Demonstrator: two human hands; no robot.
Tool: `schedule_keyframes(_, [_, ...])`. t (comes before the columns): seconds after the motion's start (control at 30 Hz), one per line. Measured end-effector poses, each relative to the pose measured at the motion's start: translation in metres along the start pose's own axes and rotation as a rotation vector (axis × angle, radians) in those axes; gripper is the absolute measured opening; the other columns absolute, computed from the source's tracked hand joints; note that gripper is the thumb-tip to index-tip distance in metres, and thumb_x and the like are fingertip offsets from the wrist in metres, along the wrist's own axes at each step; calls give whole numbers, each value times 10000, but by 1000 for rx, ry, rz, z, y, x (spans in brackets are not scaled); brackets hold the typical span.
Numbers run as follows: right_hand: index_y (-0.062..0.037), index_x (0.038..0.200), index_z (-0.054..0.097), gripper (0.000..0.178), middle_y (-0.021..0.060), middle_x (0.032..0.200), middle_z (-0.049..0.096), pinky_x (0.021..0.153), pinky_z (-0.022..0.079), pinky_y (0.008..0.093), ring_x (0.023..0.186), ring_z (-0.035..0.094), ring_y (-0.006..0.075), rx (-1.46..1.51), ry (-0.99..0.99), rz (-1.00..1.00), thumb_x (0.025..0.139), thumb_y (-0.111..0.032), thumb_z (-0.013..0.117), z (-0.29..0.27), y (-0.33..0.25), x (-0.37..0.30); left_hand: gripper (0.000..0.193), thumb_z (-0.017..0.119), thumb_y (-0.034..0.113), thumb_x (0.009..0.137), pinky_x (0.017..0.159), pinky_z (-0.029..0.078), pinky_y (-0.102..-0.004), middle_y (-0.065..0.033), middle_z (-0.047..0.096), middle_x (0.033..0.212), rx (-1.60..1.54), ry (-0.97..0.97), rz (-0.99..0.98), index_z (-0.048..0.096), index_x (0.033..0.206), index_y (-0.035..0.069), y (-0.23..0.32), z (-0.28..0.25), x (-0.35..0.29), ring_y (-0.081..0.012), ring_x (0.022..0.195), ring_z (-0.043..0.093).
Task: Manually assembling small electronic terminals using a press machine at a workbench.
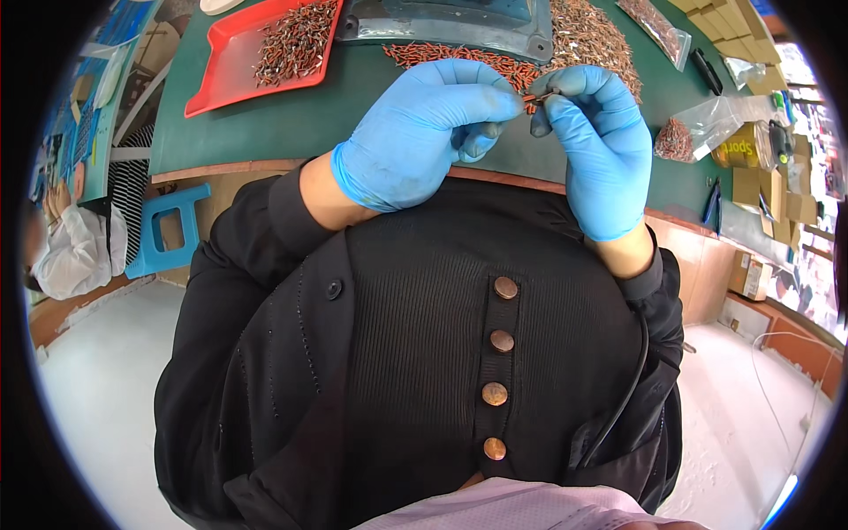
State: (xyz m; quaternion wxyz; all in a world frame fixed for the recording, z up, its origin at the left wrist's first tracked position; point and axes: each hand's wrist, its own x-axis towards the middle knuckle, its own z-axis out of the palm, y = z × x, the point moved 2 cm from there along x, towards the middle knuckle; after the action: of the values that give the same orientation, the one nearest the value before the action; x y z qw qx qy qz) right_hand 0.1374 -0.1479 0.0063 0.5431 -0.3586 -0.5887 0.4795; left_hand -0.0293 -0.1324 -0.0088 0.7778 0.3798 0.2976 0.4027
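Both my hands wear blue gloves with darkened fingertips and meet above the near edge of the green worktable (pixel 265 132). My left hand (pixel 424 132) is closed, its thumb and forefinger pinched at a tiny reddish-brown part (pixel 530 104). Facing it, my right hand (pixel 601 146) pinches a small dark piece (pixel 545 94) against that part; its exact kind is too small to make out. Just beyond the fingers lies a row of loose reddish-brown parts (pixel 459 58). A larger heap of similar brown and silvery parts (pixel 596 40) spreads behind my right hand.
A red scoop-shaped tray (pixel 231 62) with more parts sits at the left, beside a grey-blue metal block (pixel 442 22). Plastic bags of parts (pixel 674 140), a yellow container (pixel 744 146) and cartons (pixel 777 199) stand right. A blue stool (pixel 168 234) and another person (pixel 79 247) are at left.
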Motion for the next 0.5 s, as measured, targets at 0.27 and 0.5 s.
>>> schedule_keyframes(0.27, [9,1024,547,128,69,882,595,720,466,258,753,565,138,379,-20,162,902,-21,521,0,12,-2,99,584,106,849,524,337,-231,-6,508,675,-6,-40,11,596,923,41,-1,-2,-4,-104,566,428])
schedule_keyframes(0.5, [-7,990,577,120,42,894,599,724,467,231,777,565,102,208,0,107,874,16,558,3,8,-4,93,589,109,851,527,337,-225,-6,515,682,-2,-23,6,603,909,37,-3,-4,-3,-98,573,426])
